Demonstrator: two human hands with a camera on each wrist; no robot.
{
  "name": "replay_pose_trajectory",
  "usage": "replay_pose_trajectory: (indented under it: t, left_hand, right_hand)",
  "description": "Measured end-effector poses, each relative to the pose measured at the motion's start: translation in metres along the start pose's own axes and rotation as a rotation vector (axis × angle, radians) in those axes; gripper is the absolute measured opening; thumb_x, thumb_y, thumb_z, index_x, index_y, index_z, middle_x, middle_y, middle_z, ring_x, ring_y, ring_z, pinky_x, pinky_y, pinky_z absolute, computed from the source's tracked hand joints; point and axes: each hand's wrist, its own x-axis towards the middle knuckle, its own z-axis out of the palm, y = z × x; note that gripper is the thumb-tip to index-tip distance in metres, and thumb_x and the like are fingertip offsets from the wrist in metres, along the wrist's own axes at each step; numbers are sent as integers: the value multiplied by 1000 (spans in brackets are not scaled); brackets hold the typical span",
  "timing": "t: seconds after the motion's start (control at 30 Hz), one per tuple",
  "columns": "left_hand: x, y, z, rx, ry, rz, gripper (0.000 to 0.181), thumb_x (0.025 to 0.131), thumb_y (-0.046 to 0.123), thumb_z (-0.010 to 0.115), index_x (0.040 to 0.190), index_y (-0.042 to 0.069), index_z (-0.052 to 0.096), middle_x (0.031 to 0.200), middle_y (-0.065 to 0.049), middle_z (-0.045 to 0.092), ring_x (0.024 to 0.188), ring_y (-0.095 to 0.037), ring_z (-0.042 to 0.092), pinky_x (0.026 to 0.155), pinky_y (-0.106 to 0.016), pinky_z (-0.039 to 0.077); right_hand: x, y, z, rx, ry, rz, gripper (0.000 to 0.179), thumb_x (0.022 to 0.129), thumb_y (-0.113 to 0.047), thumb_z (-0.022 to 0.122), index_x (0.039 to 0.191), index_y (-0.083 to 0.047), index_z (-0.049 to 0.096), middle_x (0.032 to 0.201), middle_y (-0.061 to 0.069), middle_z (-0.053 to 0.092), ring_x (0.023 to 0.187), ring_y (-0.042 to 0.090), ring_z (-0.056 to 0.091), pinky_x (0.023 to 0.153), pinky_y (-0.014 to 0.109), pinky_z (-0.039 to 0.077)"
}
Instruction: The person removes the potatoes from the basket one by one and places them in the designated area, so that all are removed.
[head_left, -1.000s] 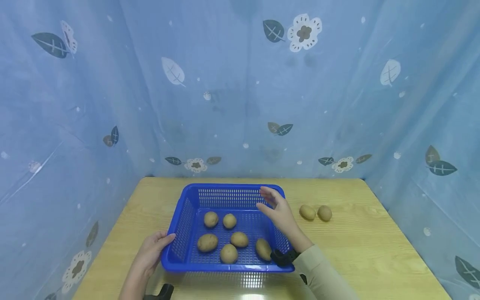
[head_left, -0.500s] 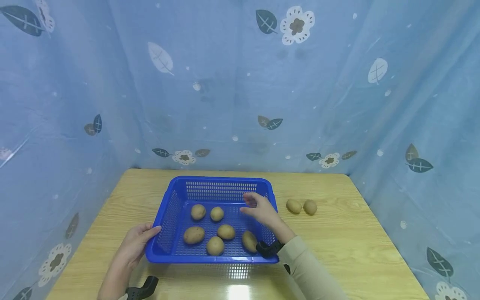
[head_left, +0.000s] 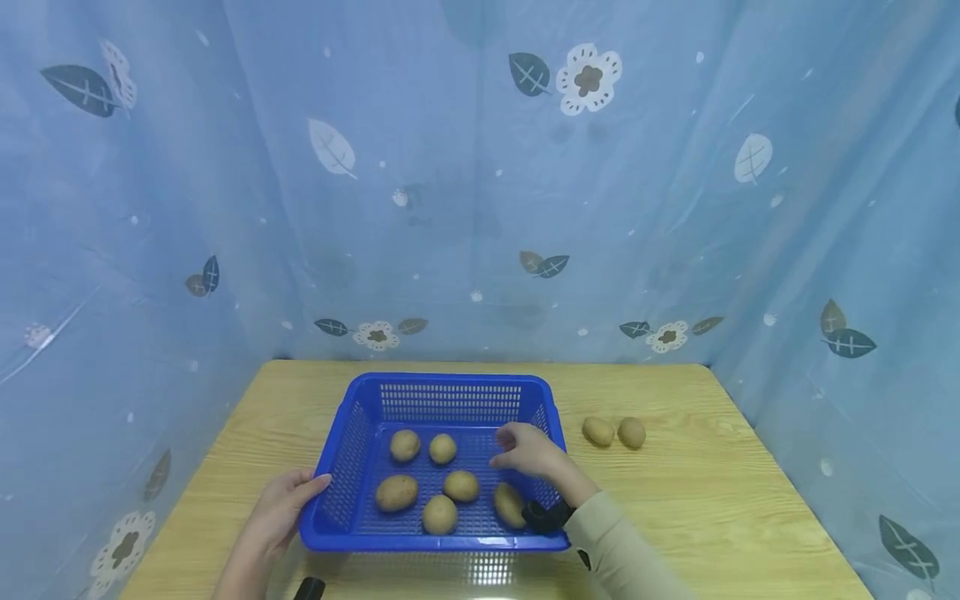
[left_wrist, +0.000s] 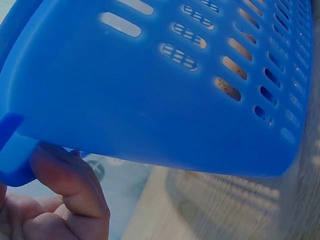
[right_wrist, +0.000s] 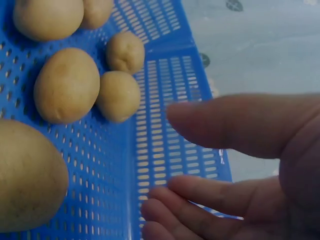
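A blue plastic basket with slotted walls stands on the wooden table. Several potatoes lie spread over its floor. At the basket's left rim is my left hand, thumb over the edge; the left wrist view shows its fingers bent at the rim corner. My right hand hovers inside the basket on the right, holding nothing. A gap shows between its thumb and fingers in the right wrist view. Nearest to that hand is an oblong potato, partly beside the black wrist strap.
Two more potatoes lie on the table right of the basket, an oval potato and a rounder potato. A blue patterned curtain encloses the table at the back and sides.
My right hand has come down from near the basket's back right rim to lower inside it, its fingers drawing closer together. The left hand stays at the rim. The head view has shifted slightly.
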Motion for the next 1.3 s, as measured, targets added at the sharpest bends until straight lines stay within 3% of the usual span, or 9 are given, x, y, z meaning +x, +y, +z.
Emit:
replay_pose_trajectory:
  t: [0.23, 0.57, 0.73, 1.0, 1.3]
  left_hand:
    - [-2, -3, 13, -41, 35, -26, 35, 96, 16, 52, 114, -13, 50, 90, -13, 70, 82, -24, 70, 71, -32, 59]
    - [-2, -2, 10, -32, 29, -26, 36, 96, 16, 51, 116, -14, 48, 93, -14, 70, 85, -24, 70, 74, -33, 59]
    - [-2, -1, 9, -31, 25, -16, 36, 97, 17, 51, 116, -14, 49, 93, -15, 70, 86, -25, 70, 74, -33, 59]
    - [-2, 1, 7, -25, 26, -13, 37, 97, 17, 51, 115, -14, 49, 94, -17, 70, 86, -26, 70, 74, -34, 59]
    - [-2, 3, 4, -15, 38, -19, 37, 96, 18, 52, 115, -13, 50, 94, -16, 70, 86, -25, 70, 74, -33, 59]
  right_hand:
    - [-5, 5, -4, -98, -66, -1, 51, 71, -12, 76, 114, 9, 58, 108, 18, 64, 103, 35, 60, 90, 49, 50]
    - [-9, 2, 1, -181, -188, 22, 50, 67, -5, 75, 113, 6, 60, 106, 17, 65, 101, 35, 60, 91, 51, 49]
    - [-9, 1, 1, -243, -233, 27, 51, 62, -4, 75, 111, 2, 63, 100, 11, 65, 96, 29, 61, 87, 47, 51]
    - [-10, -3, 3, -308, -279, 25, 53, 59, -4, 76, 110, -2, 66, 91, 2, 64, 88, 20, 60, 83, 37, 52]
    - [-8, -6, 6, -369, -293, 23, 44, 60, -3, 77, 103, -6, 68, 88, 1, 65, 86, 19, 60, 80, 34, 52]
